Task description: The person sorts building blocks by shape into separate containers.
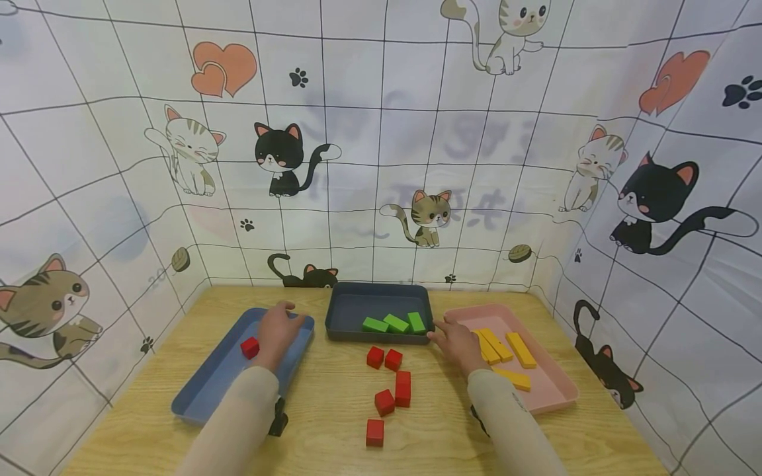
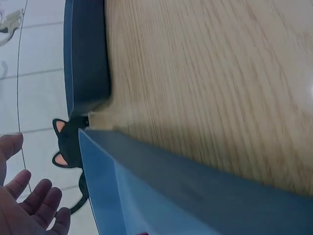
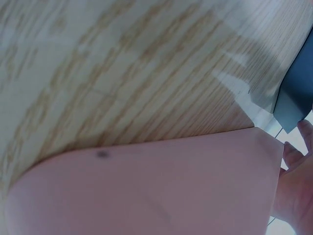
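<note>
Left hand (image 1: pixel 278 334) hangs relaxed, empty, over the blue tray (image 1: pixel 211 377), one red block (image 1: pixel 249 348) inside; right hand (image 1: pixel 457 341), fingers loose, perhaps touches the dark tray (image 1: pixel 351 307). I'd say trays separate colours.

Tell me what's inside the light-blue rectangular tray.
One red cube-shaped block lies inside the light-blue rectangular tray. The left hand and beige sleeve cover part of its floor; anything beneath them cannot be seen.

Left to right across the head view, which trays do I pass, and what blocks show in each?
Blue tray with a red block, dark tray with three green blocks, pink tray with yellow blocks.
</note>
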